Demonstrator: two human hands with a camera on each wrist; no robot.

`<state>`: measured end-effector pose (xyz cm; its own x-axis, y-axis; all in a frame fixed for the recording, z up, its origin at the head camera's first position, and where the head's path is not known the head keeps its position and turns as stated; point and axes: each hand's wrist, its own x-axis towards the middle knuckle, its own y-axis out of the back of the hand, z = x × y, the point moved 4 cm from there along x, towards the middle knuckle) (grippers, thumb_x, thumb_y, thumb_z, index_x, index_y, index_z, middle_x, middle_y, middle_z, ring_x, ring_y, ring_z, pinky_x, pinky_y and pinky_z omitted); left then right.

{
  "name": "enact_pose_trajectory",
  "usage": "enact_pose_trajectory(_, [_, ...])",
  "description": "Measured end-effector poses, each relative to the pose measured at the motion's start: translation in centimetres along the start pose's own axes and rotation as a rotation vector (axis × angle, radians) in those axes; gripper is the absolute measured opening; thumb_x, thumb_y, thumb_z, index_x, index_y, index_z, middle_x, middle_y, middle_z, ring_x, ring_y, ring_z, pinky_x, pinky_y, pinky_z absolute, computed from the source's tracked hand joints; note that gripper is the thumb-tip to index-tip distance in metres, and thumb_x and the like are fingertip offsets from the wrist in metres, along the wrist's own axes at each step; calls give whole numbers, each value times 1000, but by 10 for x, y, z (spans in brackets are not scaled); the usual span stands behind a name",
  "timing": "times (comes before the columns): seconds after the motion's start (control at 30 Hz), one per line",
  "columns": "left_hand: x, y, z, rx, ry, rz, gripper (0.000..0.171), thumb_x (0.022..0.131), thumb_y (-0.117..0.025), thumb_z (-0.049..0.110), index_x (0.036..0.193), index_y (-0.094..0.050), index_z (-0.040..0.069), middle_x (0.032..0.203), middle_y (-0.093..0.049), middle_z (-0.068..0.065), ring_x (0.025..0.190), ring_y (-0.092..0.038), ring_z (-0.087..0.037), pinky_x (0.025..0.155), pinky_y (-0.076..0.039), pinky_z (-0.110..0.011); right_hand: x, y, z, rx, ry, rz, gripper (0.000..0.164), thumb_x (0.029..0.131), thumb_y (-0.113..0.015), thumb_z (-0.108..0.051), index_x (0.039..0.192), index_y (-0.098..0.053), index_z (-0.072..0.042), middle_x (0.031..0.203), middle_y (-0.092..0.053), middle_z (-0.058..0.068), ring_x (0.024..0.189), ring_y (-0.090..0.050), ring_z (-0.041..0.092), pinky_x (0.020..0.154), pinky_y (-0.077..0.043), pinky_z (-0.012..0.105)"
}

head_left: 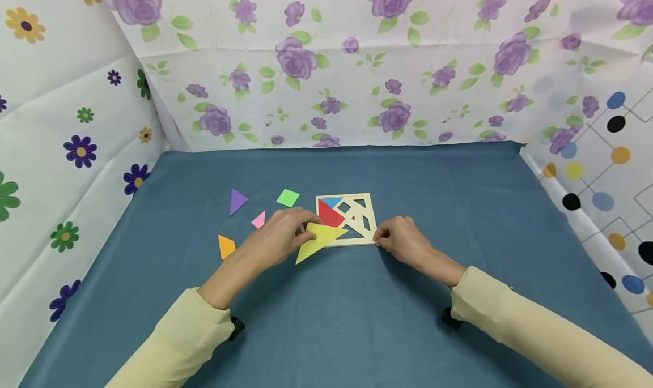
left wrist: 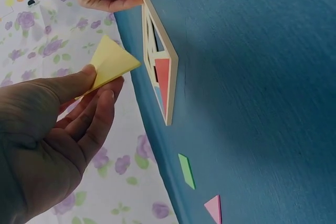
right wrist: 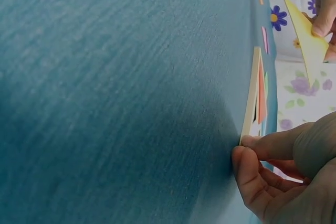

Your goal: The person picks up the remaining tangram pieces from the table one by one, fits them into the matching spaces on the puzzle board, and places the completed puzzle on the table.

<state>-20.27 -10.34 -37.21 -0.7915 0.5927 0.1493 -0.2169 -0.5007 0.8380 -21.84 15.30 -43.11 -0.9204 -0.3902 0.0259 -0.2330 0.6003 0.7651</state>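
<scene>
Between thumb and fingers my left hand (head_left: 282, 233) pinches a large yellow triangle (head_left: 320, 239), raised over the near left corner of a wooden tangram frame (head_left: 352, 242). My right hand (head_left: 405, 239) grips that frame at its near right corner, thumb and curled index finger on the edge, as the right wrist view shows. A red triangle (head_left: 329, 213) and a blue triangle (head_left: 333, 201) lie in the frame's left part. Blue cloth shows through its other cutouts. In the left wrist view the yellow triangle (left wrist: 112, 62) is held well off the table.
Left of the frame lie several loose pieces: a green square (head_left: 288, 197), a purple triangle (head_left: 237, 201), a pink triangle (head_left: 259, 220) and an orange piece (head_left: 226, 246) close to the left forearm. Blue cloth (head_left: 326, 331) covers the table, with flowered sheets (head_left: 336, 93) behind.
</scene>
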Motion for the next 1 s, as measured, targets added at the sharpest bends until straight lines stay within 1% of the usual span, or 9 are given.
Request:
enact_pose_trajectory(0.07, [1,0,0,24,-5,8,29,94,-76,7,123,-72,2,111,-71,-8,86,-64,-16,74,-55,-27,0,0,0,-2,2,4,12,92,-73,6,90,-79,-3,83,-74,7,62,-62,11,57,-53,30])
enact_pose_trajectory(0.23, [7,0,0,72,7,24,28,96,-75,6,123,-74,4,98,-67,-4,71,-56,-12,66,-50,-27,-1,-1,1,-9,19,31,11,92,-73,5,89,-80,-4,83,-74,6,63,-61,9,58,-53,29])
enact_pose_trajectory(0.3, [10,0,0,82,17,24,27,96,-74,7,123,-74,4,95,-66,-4,67,-54,-12,64,-49,-29,-2,-1,2,-11,25,43,11,92,-74,4,89,-80,-4,84,-74,6,64,-62,9,59,-53,29])
enact_pose_trajectory(0.43, [17,-1,0,78,61,24,31,96,-75,9,126,-72,4,101,-71,-6,75,-60,-14,67,-51,-30,-4,-1,2,-10,24,61,11,91,-74,4,90,-81,-5,86,-75,6,66,-63,8,61,-55,29])
enact_pose_trajectory(0.53, [22,-2,-1,63,106,20,33,95,-76,12,127,-71,5,103,-72,-6,80,-64,-16,69,-53,-31,-6,-1,1,-13,23,70,10,91,-75,4,90,-80,-5,87,-75,7,67,-63,8,62,-56,30])
enact_pose_trajectory(0.67, [28,-4,0,45,139,11,28,97,-74,13,125,-72,8,102,-71,-5,84,-66,-17,71,-54,-33,-7,-1,1,-22,25,85,10,91,-75,3,90,-80,-5,87,-75,7,69,-65,9,64,-57,31])
enact_pose_trajectory(0.8, [32,-4,2,39,129,15,24,99,-72,13,122,-73,8,101,-71,-6,84,-64,-18,71,-53,-34,-9,-2,2,-38,46,98,10,92,-74,4,92,-80,-4,88,-75,7,71,-66,10,66,-58,32])
enact_pose_trajectory(0.93, [36,-6,1,44,128,8,21,100,-71,15,120,-76,12,102,-70,-4,81,-63,-16,70,-52,-32,-10,-2,3,-49,74,100,12,92,-72,6,93,-80,-4,90,-75,9,72,-67,11,67,-59,33])
enact_pose_trajectory(1.0, [38,-6,0,38,123,5,21,100,-71,15,120,-75,12,102,-71,-3,78,-62,-15,68,-50,-31,-10,-2,3,-55,94,104,14,92,-71,8,93,-80,-3,91,-75,10,73,-68,12,67,-60,33])
